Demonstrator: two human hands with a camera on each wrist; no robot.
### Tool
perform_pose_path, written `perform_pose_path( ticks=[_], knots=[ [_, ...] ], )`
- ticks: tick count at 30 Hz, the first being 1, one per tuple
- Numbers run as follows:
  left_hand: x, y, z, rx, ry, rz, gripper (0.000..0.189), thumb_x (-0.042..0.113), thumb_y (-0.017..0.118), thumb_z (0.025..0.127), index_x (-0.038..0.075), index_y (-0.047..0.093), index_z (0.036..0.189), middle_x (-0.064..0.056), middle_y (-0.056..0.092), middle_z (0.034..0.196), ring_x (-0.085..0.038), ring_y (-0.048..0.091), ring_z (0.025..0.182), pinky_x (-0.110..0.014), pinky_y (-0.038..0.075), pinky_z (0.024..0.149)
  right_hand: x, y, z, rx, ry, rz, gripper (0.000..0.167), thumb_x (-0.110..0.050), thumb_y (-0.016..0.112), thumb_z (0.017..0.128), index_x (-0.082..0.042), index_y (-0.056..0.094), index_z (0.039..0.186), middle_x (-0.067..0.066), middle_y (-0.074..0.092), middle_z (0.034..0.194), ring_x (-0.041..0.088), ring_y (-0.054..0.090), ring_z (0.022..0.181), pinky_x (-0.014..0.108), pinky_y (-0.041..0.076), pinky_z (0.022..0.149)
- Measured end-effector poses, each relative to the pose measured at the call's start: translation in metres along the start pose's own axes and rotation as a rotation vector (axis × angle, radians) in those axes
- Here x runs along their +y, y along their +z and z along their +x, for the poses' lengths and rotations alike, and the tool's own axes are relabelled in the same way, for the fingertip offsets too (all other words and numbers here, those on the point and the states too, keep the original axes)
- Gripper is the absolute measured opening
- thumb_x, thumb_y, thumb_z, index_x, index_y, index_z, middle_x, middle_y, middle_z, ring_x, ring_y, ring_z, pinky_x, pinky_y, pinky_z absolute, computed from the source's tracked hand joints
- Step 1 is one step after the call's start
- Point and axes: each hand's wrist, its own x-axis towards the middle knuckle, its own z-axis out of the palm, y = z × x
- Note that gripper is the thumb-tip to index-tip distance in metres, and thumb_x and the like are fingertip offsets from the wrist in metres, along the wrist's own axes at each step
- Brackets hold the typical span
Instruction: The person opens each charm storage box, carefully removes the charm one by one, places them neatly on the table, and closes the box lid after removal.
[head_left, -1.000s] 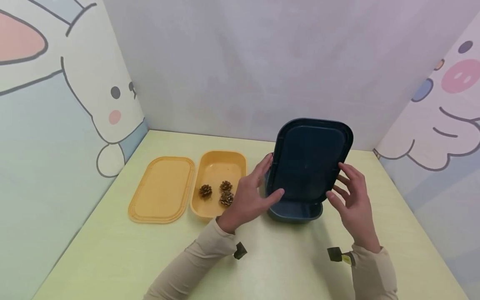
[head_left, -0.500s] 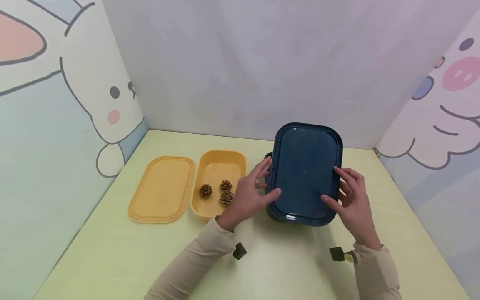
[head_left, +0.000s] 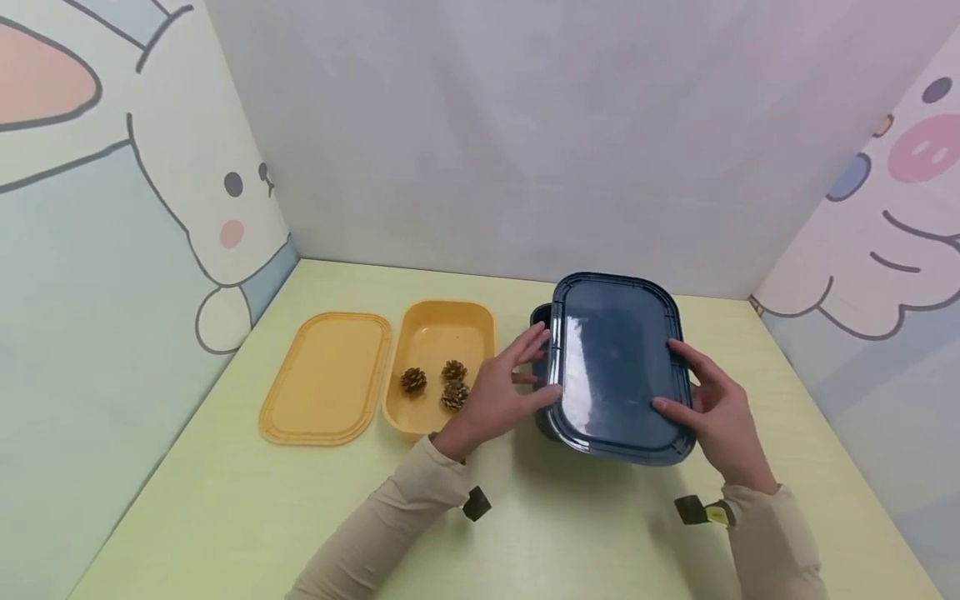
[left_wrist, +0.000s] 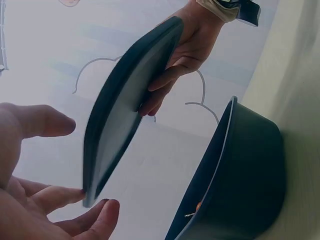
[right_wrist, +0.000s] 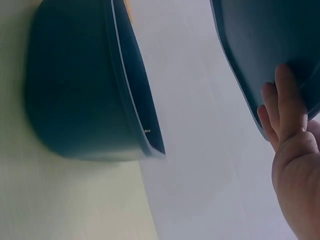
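A dark blue lid (head_left: 618, 358) is held tilted above a dark blue box (left_wrist: 250, 165), apart from its rim in both wrist views. My right hand (head_left: 723, 417) grips the lid's right edge, thumb on top and fingers spread underneath (right_wrist: 287, 105). At the opposite edge, my left hand (head_left: 498, 400) has its fingers extended; one fingertip touches the lid's edge while the thumb stands off it in the left wrist view. Inside the box, a small orange item (left_wrist: 198, 206) with a thin tip barely shows. From the head view, the lid hides most of the box.
Left of the blue box stands a yellow box (head_left: 442, 321) with several pine cones (head_left: 454, 395) in it. A yellow lid (head_left: 326, 379) lies flat on the pale table (head_left: 225, 500) farther left. Walls with cartoon figures border the table.
The dark blue lid has swung from steeply raised to a flatter tilt and come lower, shifting slightly right. My right hand moved a little right and down with it; the left stays nearly still.
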Motion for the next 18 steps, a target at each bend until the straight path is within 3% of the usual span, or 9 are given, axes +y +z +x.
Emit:
perform_pose_path(
  ticks=[4, 9, 14, 18],
  knots=[
    [-0.002, -0.007, -0.003, -0.023, -0.001, 0.051, 0.079, 0.019, 0.071, 0.092, 0.017, 0.029, 0.160, -0.006, 0.041, 0.161, -0.029, 0.055, 0.137, -0.047, 0.056, 0.100, 0.001, -0.022, 0.001, -0.007, 0.009, 0.017, 0.076, 0.013, 0.068, 0.087, -0.011, 0.041, 0.154, -0.002, 0.040, 0.149, 0.006, 0.069, 0.080, 0.020, 0.060, 0.067],
    [-0.004, -0.024, -0.007, 0.010, -0.003, 0.057, 0.073, 0.016, 0.071, 0.092, 0.014, 0.036, 0.156, -0.007, 0.046, 0.158, -0.027, 0.053, 0.140, -0.045, 0.056, 0.101, 0.004, -0.061, 0.000, -0.003, 0.049, -0.019, 0.074, 0.014, 0.066, 0.088, -0.013, 0.043, 0.153, -0.005, 0.042, 0.147, 0.006, 0.069, 0.078, 0.021, 0.059, 0.063],
    [-0.013, -0.047, -0.018, 0.074, 0.044, 0.048, 0.054, 0.013, 0.070, 0.093, 0.010, 0.052, 0.144, -0.009, 0.057, 0.148, -0.028, 0.058, 0.135, -0.047, 0.056, 0.100, 0.011, -0.099, -0.001, -0.010, 0.104, -0.060, 0.071, 0.011, 0.063, 0.092, -0.017, 0.043, 0.154, -0.009, 0.041, 0.147, 0.005, 0.071, 0.075, 0.022, 0.059, 0.061],
    [-0.022, -0.073, -0.035, 0.121, 0.076, 0.038, 0.045, 0.008, 0.068, 0.094, 0.008, 0.058, 0.138, -0.011, 0.062, 0.143, -0.030, 0.062, 0.129, -0.038, 0.057, 0.098, 0.019, -0.126, -0.007, -0.001, 0.142, -0.021, 0.072, 0.014, 0.060, 0.092, -0.016, 0.041, 0.155, -0.011, 0.045, 0.146, 0.007, 0.072, 0.076, 0.024, 0.059, 0.059]
  ],
)
